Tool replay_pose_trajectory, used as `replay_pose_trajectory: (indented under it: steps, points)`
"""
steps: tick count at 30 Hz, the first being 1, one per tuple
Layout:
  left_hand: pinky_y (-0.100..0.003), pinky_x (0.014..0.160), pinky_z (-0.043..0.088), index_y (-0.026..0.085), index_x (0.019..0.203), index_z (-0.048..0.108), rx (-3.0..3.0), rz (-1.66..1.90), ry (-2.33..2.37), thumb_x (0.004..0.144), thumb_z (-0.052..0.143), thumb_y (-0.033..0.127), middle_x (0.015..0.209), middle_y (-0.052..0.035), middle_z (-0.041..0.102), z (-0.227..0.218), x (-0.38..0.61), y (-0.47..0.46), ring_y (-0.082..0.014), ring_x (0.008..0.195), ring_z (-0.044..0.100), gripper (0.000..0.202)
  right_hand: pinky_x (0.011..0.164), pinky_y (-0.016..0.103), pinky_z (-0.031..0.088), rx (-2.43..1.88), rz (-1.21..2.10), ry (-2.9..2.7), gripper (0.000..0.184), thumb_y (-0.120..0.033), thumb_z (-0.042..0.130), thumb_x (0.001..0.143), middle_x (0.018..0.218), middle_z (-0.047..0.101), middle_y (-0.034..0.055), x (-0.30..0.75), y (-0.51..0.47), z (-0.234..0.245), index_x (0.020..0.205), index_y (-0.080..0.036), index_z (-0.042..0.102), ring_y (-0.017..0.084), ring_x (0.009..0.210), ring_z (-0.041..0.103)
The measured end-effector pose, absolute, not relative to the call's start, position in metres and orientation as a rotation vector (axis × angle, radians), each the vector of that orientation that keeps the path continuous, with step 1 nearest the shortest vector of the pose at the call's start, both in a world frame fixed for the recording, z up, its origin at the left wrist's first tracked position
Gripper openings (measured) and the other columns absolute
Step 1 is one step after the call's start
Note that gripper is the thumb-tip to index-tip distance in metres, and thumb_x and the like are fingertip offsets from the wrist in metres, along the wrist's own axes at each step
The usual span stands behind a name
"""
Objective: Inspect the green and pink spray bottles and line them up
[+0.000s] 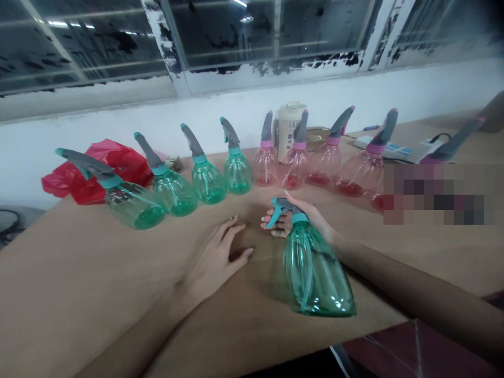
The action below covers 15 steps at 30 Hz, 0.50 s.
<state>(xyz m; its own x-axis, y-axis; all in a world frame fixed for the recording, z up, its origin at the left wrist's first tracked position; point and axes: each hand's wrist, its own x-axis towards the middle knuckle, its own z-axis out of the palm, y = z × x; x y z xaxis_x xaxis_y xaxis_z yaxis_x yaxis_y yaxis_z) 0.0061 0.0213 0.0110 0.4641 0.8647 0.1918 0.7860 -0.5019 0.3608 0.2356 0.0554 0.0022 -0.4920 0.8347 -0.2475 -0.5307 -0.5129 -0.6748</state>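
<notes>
A clear green spray bottle (318, 270) with a grey and teal trigger head tilts toward me over the table's front part. My right hand (299, 215) is closed round its neck and trigger head, the fingers partly hidden behind it. To its left, my left hand (220, 252) rests low at the tabletop, fingers apart and holding nothing. Beyond both hands stands a curved row of spray bottles: several green ones, such as the green bottle (208, 181) near the middle, and several pink ones, such as the pink bottle (325, 163).
Crumpled red plastic (114, 163) lies behind the left green bottles. A cream lidded cup (290, 126) stands behind the pink row. A pen (371, 127) and a white box (409, 149) lie at the back right. The wooden table (79, 283) meets a white wall under windows.
</notes>
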Motion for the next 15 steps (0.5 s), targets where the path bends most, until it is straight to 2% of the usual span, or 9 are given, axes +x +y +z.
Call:
replay_pose_trajectory:
  steps: [7,15]
  points:
    - [-0.043,0.105,0.032,0.023,0.123,0.045,2.532,0.524,1.421,0.086,0.050,0.040,0.138,-0.0072,0.042,0.0081,0.0045,0.0226,-0.0241,0.127,0.039,0.041,0.083,0.036,0.050,-0.678,2.083,-0.686,0.045,-0.051,0.040,0.088,0.089,0.069,0.0119,0.2355,0.0544,0.0030,0.092,-0.013,0.064,0.021,0.089,0.065]
    - [-0.042,0.105,0.033,0.022,0.123,0.048,2.583,0.512,1.440,0.086,0.049,0.045,0.137,-0.0064,0.045,0.0078,0.0047,0.0247,-0.0236,0.126,0.041,0.043,0.075,0.032,0.051,-0.659,2.111,-0.695,0.047,-0.056,0.042,0.086,0.082,0.069,0.0098,0.2327,0.0555,0.0030,0.088,-0.014,0.064,0.019,0.080,0.066]
